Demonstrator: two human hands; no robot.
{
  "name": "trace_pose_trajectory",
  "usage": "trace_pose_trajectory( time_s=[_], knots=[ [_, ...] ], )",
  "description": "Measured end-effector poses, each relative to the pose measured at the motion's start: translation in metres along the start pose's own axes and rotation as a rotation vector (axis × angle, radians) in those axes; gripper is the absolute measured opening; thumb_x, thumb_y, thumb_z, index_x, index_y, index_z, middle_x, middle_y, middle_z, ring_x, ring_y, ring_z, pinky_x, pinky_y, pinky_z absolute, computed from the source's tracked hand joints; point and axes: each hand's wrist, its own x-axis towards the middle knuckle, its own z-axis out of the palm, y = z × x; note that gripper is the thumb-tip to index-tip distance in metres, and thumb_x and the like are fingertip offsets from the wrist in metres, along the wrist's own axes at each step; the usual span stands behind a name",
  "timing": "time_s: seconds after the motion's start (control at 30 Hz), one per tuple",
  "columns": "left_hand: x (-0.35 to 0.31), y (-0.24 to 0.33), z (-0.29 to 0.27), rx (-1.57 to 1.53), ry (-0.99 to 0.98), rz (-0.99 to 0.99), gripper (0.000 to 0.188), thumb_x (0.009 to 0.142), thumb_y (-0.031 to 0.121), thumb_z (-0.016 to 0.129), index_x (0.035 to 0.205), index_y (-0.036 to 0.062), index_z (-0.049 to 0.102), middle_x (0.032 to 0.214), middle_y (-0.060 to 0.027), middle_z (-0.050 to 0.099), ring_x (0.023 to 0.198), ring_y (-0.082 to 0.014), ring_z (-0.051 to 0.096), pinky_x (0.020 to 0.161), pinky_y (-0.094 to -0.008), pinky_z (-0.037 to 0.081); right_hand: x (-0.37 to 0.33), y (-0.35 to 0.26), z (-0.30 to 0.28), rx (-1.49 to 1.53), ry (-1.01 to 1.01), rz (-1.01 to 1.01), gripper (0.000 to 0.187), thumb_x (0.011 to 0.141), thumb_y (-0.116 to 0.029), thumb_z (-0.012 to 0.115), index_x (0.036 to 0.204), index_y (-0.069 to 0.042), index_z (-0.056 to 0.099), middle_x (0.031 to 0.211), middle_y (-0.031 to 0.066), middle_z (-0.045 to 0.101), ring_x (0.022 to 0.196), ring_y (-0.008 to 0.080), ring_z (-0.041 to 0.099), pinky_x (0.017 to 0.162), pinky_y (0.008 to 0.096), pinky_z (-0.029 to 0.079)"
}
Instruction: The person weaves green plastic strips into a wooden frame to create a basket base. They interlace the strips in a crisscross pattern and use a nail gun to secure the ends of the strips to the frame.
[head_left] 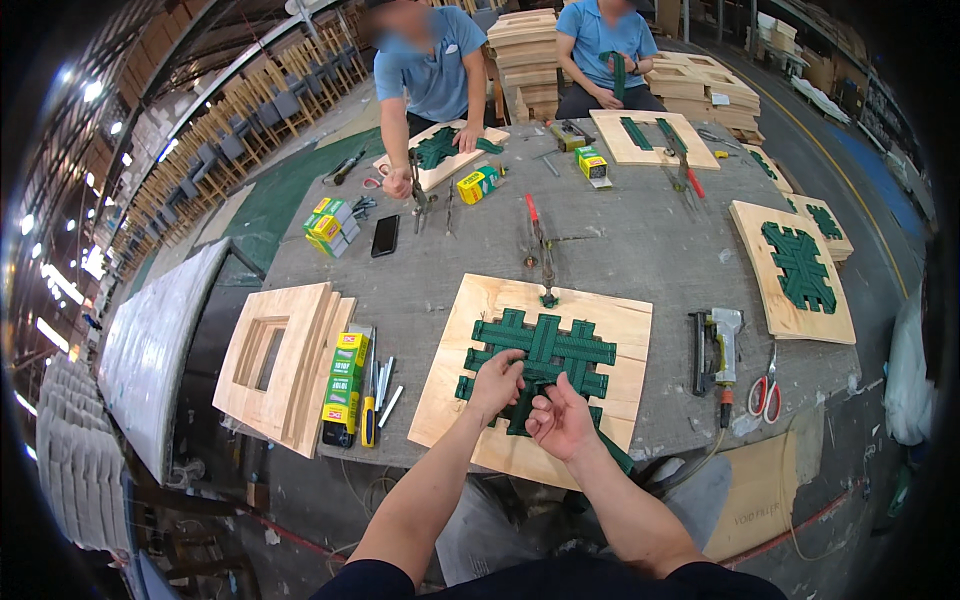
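A square wooden panel (445, 400) lies on the table in front of me. Across its middle, green webbing straps (545, 337) are woven into a lattice, their ends sticking out along the sides. My left hand (497, 385) pinches a green strap at the near part of the weave. Just to its right, my right hand (565, 418) is curled with thumb and fingers at the same strap; its fingertips partly hide what they grip. One loose strap end (614, 455) trails off the panel's near right side. Beyond the far edge lie pliers with a red handle (540, 235).
Left are stacked wooden frames (262, 350), a yellow-green box (345, 385), a yellow cutter knife (369, 415) and staple strips (390, 405). Right are a staple gun (722, 345), scissors (766, 397) and a finished webbed panel (800, 270). Two co-workers (430, 70) work across the table.
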Motion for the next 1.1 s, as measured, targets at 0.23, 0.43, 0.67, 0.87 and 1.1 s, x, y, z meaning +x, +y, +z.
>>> trace_pose_trajectory(
  time_s=[0.23,0.43,0.67,0.87,1.1],
  knots=[
    [0.022,0.025,-0.004,0.091,-0.102,-0.187,0.031,0.107,0.022,0.048,0.131,0.0078,0.062,0.066,-0.005,0.062,0.044,-0.0122,0.055,0.038,-0.0282,0.044,0.028,-0.01,-0.007,0.222,-0.01,0.045,0.055,0.093,-0.068,0.062,0.086,-0.014,0.058,0.072,0.0009,0.06,0.055,0.0119,0.055,0.06,0.0313,0.049],
    [0.024,0.024,-0.006,0.079,-0.12,-0.198,0.036,0.107,0.025,0.048,0.136,0.0074,0.062,0.067,-0.0075,0.066,0.046,-0.0142,0.058,0.039,-0.0287,0.046,0.052,-0.016,0.005,0.242,-0.001,0.133,0.061,0.094,-0.067,0.061,0.093,-0.007,0.055,0.07,0.0004,0.058,0.052,0.0089,0.052,0.057,0.0277,0.048],
    [0.026,0.031,-0.004,0.023,-0.143,-0.285,0.036,0.103,0.029,0.06,0.131,0.0091,0.066,0.064,-0.0046,0.063,0.045,-0.0125,0.055,0.039,-0.0277,0.043,0.066,-0.024,-0.016,0.189,-0.052,0.282,0.064,0.099,-0.069,0.05,0.084,-0.007,0.055,0.061,-0.0054,0.046,0.046,0.0067,0.039,0.052,0.0263,0.039],
    [0.036,0.024,-0.01,-0.097,-0.125,-0.382,0.022,0.099,0.024,0.066,0.116,0.0102,0.069,0.061,-0.0017,0.058,0.048,-0.013,0.054,0.043,-0.029,0.043,0.062,-0.018,0.003,0.163,0.052,0.239,0.063,0.102,-0.067,0.045,0.098,-0.005,0.054,0.065,-0.002,0.05,0.05,0.0114,0.043,0.056,0.0291,0.042],
    [0.042,0.032,0.011,-0.206,-0.041,-0.388,0.012,0.097,0.014,0.067,0.106,0.0078,0.07,0.06,-0.0007,0.054,0.046,-0.0139,0.05,0.044,-0.0306,0.041,0.065,-0.011,0.002,0.245,-0.018,0.082,0.056,0.105,-0.063,0.042,0.103,-0.008,0.054,0.07,0.0024,0.055,0.056,0.0166,0.05,0.062,0.034,0.048]
  ],
)
